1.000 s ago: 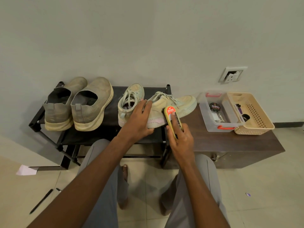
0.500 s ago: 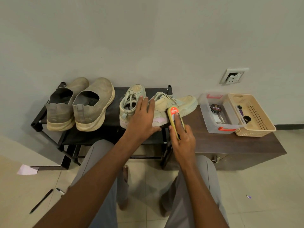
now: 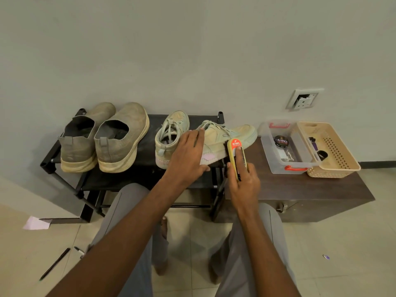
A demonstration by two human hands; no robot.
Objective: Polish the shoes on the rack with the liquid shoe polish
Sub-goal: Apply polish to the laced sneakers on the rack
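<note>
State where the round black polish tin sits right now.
In the head view, the polish tin lies inside the clear plastic box on the dark bench, right of the shoes, beside the beige basket.

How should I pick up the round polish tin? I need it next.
Come straight down from above. The polish tin lies flat, lid up, in the clear plastic box, whose walls block the sides. Pinch the lid's rim across its width with the right hand.

Matt knitted cloth on the grey shoes; dark wood bench; clear glossy plastic box; black metal rack.
</note>
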